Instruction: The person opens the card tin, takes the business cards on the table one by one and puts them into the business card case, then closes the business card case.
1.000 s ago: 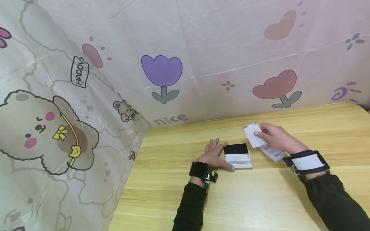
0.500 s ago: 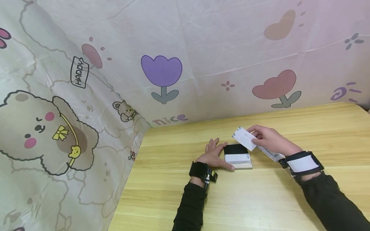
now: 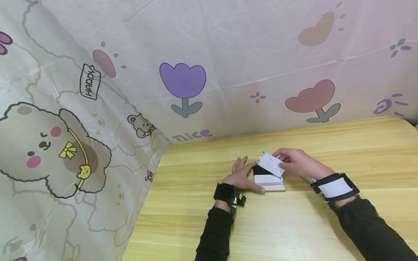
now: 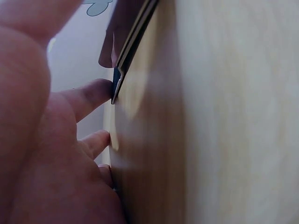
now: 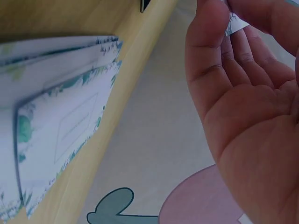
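Note:
A small flat card case, black at the back with a silver front edge, lies on the table. A white card lies inside it. My left hand spreads around the case's left side, thumb at the front corner and index finger at the back corner; the left wrist view shows a fingertip against the case's dark edge. My right hand pinches another white card with leaf-printed corners between thumb and fingers. This card is tilted over the case's back right part and overlaps it.
Several leaf-bordered cards lie loosely stacked on the table, partly hidden under my right wrist in the head view. The wooden table meets a printed cloth along its back and left side.
My right hand has carried the card left and toward me, from above the loose cards to over the case, turning it on the way. My left hand has stayed still.

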Action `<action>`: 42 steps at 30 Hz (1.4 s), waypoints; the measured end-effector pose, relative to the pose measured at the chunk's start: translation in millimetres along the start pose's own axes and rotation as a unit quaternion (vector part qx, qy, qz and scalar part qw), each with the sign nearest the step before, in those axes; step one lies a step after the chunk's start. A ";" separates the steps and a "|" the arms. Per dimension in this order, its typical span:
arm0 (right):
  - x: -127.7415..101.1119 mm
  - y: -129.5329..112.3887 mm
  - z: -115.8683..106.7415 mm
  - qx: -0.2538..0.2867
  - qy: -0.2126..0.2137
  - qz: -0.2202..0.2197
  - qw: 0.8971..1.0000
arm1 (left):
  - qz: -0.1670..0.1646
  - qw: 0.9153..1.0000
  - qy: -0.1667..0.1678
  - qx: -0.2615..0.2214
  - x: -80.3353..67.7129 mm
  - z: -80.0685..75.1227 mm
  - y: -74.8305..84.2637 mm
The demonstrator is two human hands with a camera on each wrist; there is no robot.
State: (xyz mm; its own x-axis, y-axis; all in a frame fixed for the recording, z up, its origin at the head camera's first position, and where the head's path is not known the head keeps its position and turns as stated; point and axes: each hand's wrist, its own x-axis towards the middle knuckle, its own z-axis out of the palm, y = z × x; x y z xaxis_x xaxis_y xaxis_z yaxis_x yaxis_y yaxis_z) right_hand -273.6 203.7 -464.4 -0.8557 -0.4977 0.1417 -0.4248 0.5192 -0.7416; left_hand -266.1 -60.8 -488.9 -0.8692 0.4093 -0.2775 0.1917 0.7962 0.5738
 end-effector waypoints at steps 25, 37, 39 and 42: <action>2.7 -3.7 13.5 -0.065 -0.032 0.023 0.997 | 0.004 1.000 -0.002 -0.001 0.3 0.5 -0.6; 3.6 -4.8 16.8 -0.046 -0.041 0.020 0.998 | 0.008 1.000 -0.003 0.005 2.1 1.0 -2.2; 3.3 -4.6 17.0 -0.050 -0.042 0.023 0.998 | 0.009 1.000 -0.003 0.005 2.1 1.1 -2.3; 3.5 -4.5 17.5 -0.057 -0.040 0.022 0.997 | 0.010 1.000 -0.003 0.004 1.5 1.2 -2.1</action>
State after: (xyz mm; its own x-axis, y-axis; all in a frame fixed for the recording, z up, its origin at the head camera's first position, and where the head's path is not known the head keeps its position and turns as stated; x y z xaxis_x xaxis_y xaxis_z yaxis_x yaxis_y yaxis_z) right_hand -269.5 187.6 -472.1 -0.8500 -0.5241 0.0534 -0.4213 0.6153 -0.6663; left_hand -267.2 -61.4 -491.4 -0.8625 0.4276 -0.2706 0.2125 0.7914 0.5731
